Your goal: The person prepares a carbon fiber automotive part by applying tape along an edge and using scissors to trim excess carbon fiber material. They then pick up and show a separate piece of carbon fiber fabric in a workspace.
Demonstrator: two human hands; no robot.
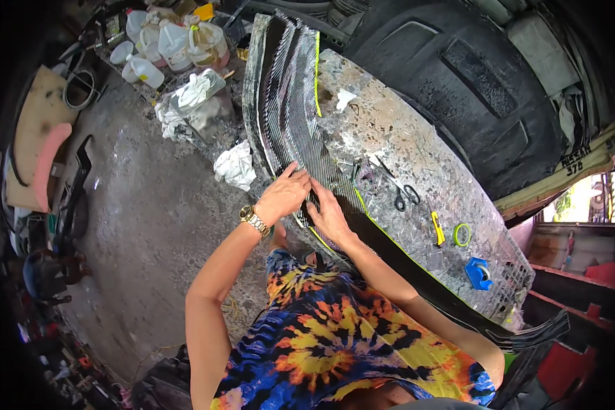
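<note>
A long curved mould [251, 89] has black woven carbon-fibre cloth [301, 102] draped along it, with yellow-green tape [362, 199] along parts of its far edge. My left hand [285, 194], with a gold watch at the wrist, is closed on the cloth near the mould's near edge. Close beside it, my right hand [331, 217] grips the same stretch of cloth between thumb and fingers. The fingertips of both hands partly hide the cloth. Black-handled scissors [407, 198] lie on the bench to the right of my hands.
On the speckled bench [417, 150] are a yellow utility knife [437, 228], a green tape roll [462, 235] and a blue tape dispenser [479, 273]. Crumpled white cloth [235, 166] lies left of the mould. Several plastic jugs [174, 44] stand farther back. A large black panel [458, 75] stands behind the bench.
</note>
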